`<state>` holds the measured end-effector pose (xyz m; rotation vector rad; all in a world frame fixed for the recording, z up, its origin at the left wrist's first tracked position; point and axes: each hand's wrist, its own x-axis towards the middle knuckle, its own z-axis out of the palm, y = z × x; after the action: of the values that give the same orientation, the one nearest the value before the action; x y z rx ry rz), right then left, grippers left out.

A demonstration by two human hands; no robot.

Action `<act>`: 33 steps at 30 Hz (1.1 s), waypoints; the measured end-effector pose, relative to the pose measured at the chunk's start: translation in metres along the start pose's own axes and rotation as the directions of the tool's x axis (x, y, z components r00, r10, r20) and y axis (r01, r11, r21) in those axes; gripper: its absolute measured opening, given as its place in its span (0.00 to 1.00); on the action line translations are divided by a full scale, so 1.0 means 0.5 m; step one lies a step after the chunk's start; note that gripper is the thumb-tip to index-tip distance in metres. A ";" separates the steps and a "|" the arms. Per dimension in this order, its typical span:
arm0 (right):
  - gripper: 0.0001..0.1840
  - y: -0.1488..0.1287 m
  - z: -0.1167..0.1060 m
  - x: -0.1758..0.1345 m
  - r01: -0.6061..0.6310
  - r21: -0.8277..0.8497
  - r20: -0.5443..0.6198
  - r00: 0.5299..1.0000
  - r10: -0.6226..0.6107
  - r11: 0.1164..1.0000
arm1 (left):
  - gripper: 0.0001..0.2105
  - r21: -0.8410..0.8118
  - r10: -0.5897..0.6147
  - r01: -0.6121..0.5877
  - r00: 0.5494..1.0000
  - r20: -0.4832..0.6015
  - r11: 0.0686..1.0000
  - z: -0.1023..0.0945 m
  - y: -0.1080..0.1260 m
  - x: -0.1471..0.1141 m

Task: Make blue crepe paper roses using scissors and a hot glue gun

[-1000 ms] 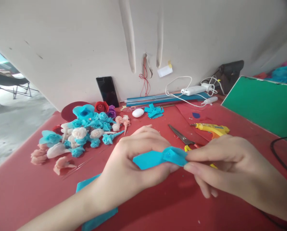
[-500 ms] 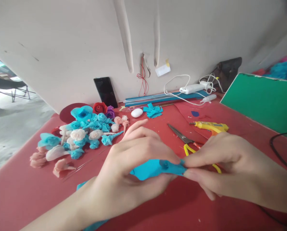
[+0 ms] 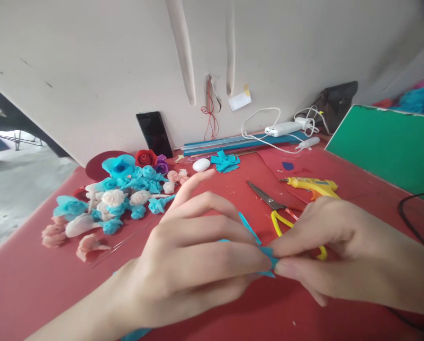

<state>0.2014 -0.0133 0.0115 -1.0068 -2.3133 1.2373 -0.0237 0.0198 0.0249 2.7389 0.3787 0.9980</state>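
Note:
My left hand (image 3: 201, 255) is closed round a piece of blue crepe paper (image 3: 267, 251), its fingers covering most of it. At the right end of the paper, the thumb and forefinger of my right hand (image 3: 325, 251) pinch a gathered tip. A thin blue paper edge (image 3: 249, 227) sticks up above my left fingers. Scissors (image 3: 274, 203) with yellow-and-red handles lie just behind my right hand, which partly hides them. Beneath my left forearm more blue paper (image 3: 136, 334) shows on the red table (image 3: 16, 279).
Paper flowers (image 3: 114, 199) in blue, white and pink are heaped at the left. A yellow glue gun (image 3: 313, 184) lies at the right, near a green board (image 3: 385, 147). Behind are a white egg-shaped thing (image 3: 201, 165), blue paper strips (image 3: 226, 162), a phone (image 3: 154, 134) and a white power strip (image 3: 283, 129).
My left fingers have closed down over the blue paper, hiding most of what showed before. The right hand keeps its pinch on the tip.

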 end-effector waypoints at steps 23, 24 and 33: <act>0.18 0.010 -0.016 0.005 -0.088 0.086 0.091 0.993 0.080 0.992 | 0.08 -0.001 -0.037 0.037 0.997 0.062 0.999 0.027 -0.017 -0.020; 0.15 0.012 -0.020 0.007 -0.105 0.077 0.071 0.992 0.099 0.992 | 0.07 0.044 0.001 -0.006 0.995 0.100 0.999 0.019 -0.015 -0.015; 0.16 0.089 -0.113 -0.021 -0.546 -0.267 -0.719 0.661 0.213 0.794 | 0.05 0.177 0.029 -0.015 0.997 -0.077 0.984 0.025 -0.062 -0.020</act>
<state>0.2603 0.0292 0.0073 -1.8428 -1.8591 0.2736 -0.0280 0.0446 0.0009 2.8719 0.4722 1.1322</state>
